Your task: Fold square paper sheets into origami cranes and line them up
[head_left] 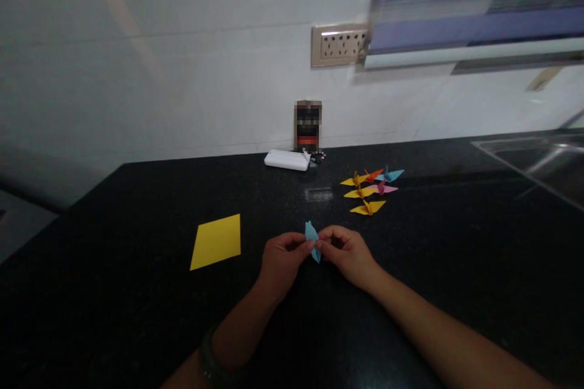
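A narrow folded piece of light blue origami paper [311, 232] stands between my hands, over the dark countertop. My left hand [283, 260] pinches it from the left with thumb and fingers. From the right, my right hand [350, 255] pinches the same paper, its thumb close to my left thumb. Parts of the lower folds are hidden behind the thumbs. To the left lies a flat yellow paper sheet [216, 242]. Beyond my right hand sit several folded paper cranes [367, 208] in yellow, orange, pink and blue.
The black countertop [150, 213] runs back to a pale wall. Against it stand a white power-bank-like block [287, 160] and a propped dark, blurred rectangle [308, 126]. A sink edge [524, 170] is at the right. A socket panel [340, 45] and a purple blind [474, 6] are above.
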Demonstrator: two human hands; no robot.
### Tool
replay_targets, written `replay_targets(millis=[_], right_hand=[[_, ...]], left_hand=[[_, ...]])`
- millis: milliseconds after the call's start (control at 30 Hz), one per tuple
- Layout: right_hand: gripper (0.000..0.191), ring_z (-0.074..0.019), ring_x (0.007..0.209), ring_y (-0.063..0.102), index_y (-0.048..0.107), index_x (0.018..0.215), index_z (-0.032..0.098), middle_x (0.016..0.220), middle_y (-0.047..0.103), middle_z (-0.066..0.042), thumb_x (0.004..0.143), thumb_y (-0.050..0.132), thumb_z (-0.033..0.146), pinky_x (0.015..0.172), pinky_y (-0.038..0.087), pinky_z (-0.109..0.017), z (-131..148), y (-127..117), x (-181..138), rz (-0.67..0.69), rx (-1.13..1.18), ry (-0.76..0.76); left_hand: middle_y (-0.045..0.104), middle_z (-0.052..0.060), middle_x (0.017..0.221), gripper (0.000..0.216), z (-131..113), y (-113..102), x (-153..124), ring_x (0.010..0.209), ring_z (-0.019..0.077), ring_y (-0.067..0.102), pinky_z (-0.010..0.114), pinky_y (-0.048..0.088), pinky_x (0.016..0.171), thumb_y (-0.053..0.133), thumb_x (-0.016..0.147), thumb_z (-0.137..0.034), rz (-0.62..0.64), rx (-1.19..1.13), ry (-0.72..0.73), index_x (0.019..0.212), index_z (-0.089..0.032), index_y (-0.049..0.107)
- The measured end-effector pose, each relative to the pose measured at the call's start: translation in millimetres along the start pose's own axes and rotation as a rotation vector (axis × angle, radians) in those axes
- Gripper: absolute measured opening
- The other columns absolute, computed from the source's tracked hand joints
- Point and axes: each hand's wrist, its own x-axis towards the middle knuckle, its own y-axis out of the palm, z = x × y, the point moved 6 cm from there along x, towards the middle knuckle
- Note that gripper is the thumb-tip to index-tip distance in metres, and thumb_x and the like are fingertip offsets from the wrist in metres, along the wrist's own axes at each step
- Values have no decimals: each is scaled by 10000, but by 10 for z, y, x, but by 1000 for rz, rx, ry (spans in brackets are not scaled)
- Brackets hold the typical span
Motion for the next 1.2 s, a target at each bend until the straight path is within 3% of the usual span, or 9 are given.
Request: replay_targets(millis=[267, 467, 700, 900, 1000, 1200], right_hand=[[112, -95, 611, 526, 606, 632, 155, 813, 553, -36, 691, 613, 249, 490, 444, -210, 66, -30, 6, -8, 32, -53], [193, -62, 454, 465, 553, 729, 163, 550, 499, 48, 653, 646, 313, 423, 414, -188, -14, 4, -6, -29, 159, 121], [135, -67, 464, 475, 572, 698, 164, 536, 516, 49, 648, 641, 269, 453, 412, -203, 28, 3, -8, -31, 172, 118], [95, -83, 526, 492, 620, 685, 168, 624, 531, 19, 679, 623, 262, 485, 417, -213, 50, -28, -13, -33, 79, 15], [147, -89, 543, 509, 634, 704, 167, 679, 555, 2, 690, 615, 312, 485, 430, -215, 52, -15, -14, 7, 95, 34], [237, -68, 463, 462, 614, 687, 152, 569, 536, 21, 690, 607, 389, 453, 390, -203, 45, 12, -25, 54, 160, 123]], left_hand=[[641, 0, 632, 134, -40, 8, -28, 595, 114, 567, 230, 431, 593, 674, 626, -259, -5, -13, 8, 680, -141, 642], [625, -8, 629, 151, -60, 35, -34, 588, 105, 563, 222, 435, 583, 678, 623, -256, 10, -71, -13, 694, -138, 617], [650, 18, 696, 193, -9, 57, -18, 650, 128, 589, 256, 466, 639, 677, 624, -240, 43, -135, -36, 782, -137, 637], [645, 24, 618, 189, 7, 69, -23, 558, 114, 559, 233, 441, 562, 647, 654, -304, 84, -22, -92, 707, -124, 666], [639, 18, 598, 185, -35, 35, -15, 538, 123, 554, 238, 436, 536, 636, 654, -308, 45, 66, -48, 698, -131, 663], [631, 1, 605, 149, -112, 40, -33, 573, 140, 560, 241, 420, 548, 581, 690, -294, 66, 344, 98, 688, -166, 656]])
